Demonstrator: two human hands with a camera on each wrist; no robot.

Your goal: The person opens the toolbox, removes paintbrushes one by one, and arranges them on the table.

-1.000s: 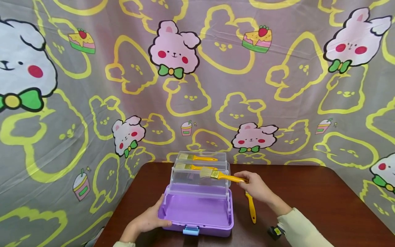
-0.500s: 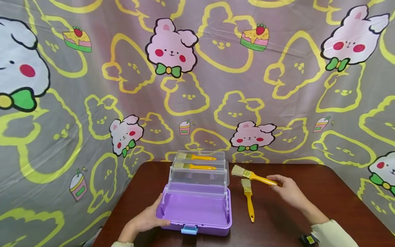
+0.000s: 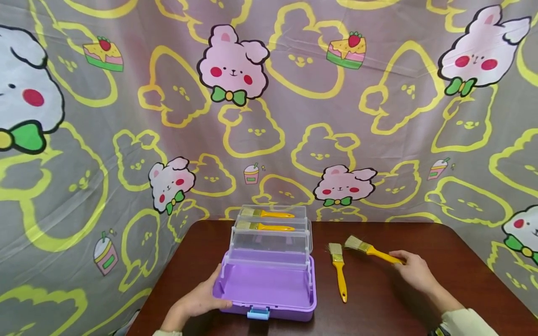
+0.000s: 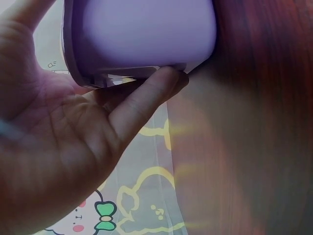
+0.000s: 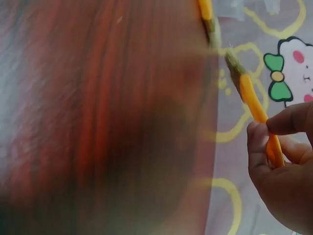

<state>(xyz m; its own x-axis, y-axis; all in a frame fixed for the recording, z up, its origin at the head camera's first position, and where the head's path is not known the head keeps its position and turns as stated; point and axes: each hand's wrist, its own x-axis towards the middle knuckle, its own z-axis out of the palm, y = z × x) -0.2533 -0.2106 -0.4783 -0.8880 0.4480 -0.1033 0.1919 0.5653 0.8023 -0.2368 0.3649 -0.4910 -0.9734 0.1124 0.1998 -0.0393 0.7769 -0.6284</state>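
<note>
The purple box (image 3: pixel 269 283) had two brushes (image 3: pixel 275 227) in its clear trays (image 3: pixel 269 242). The left grip (image 3: pixel 203 297) held it; the right grip (image 3: pixel 417 270) pinched another brush (image 3: pixel 373 251).

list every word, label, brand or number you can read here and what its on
None can be read in any view.
Purple box, paintbrushes: no legible lettering.
Backdrop: drawings; any writing on the printed cups is too small to read.
Black wrist device, cut off by the frame edge: unreadable.
</note>
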